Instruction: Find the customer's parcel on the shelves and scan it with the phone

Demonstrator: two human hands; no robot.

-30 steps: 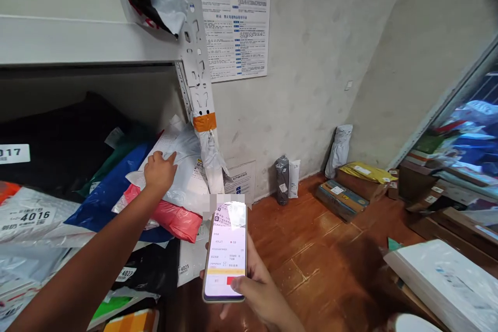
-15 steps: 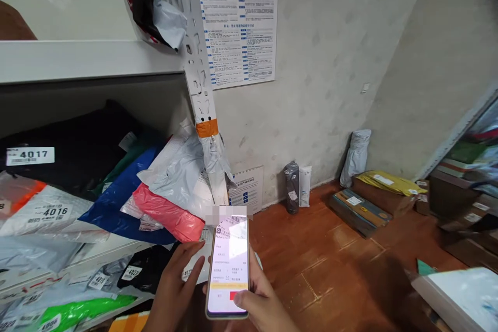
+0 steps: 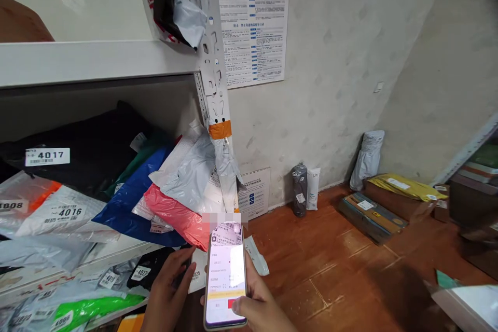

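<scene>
My right hand (image 3: pixel 259 295) is wrapped round a smartphone (image 3: pixel 225 280), its thumb over a red button low on the lit screen. The phone is upright, screen towards me. To its left is my left hand (image 3: pixel 171 285), holding nothing, its fingers apart and slightly bent. Just behind that hand, partly hidden, is a white parcel (image 3: pixel 198 272) whose label ends in 025. Above it lie a pink parcel (image 3: pixel 179 212) and a grey-white parcel (image 3: pixel 190 166) on the shelf. A black parcel (image 3: pixel 155 264) labelled 4022 lies left of my left hand.
A metal shelf post (image 3: pixel 218 62) with orange tape stands before me. Left of it, shelves hold bagged parcels, among them a black one (image 3: pixel 97 150) labelled 4017. Along the wall stand upright wrapped parcels (image 3: pixel 299 189); flat boxes (image 3: pixel 369 215) lie on the brown floor (image 3: pixel 295 259).
The view has turned a little to the left, so the shelf and parcels sit further right. My left hand's fingers have curled slightly; the phone stays in my right hand.
</scene>
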